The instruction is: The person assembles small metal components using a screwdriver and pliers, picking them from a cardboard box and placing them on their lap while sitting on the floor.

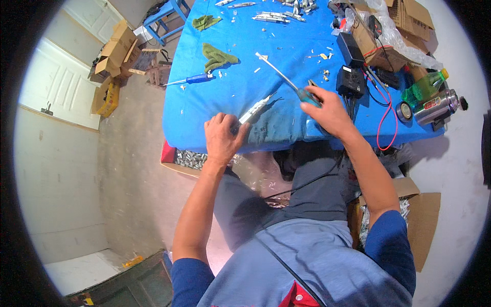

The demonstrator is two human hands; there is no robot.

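Note:
My left hand [223,136] grips a slim silver metal part [254,109] at the near edge of the blue-covered table [230,61]; the part's tip points up and right. My right hand [327,108] holds a screwdriver with a teal handle [308,96]. Its long shaft [276,70] slants up and left over the cloth, apart from the silver part. A second screwdriver with a blue handle [197,79] lies on the table to the left.
Two green rags [217,56] and small white scraps lie on the cloth. Several silver parts [279,15] sit at the far edge. Black boxes with cables [351,77], a green bottle [423,89], a steel flask [437,106] and cardboard boxes [409,20] crowd the right side. Boxes stand on the floor at left [115,51].

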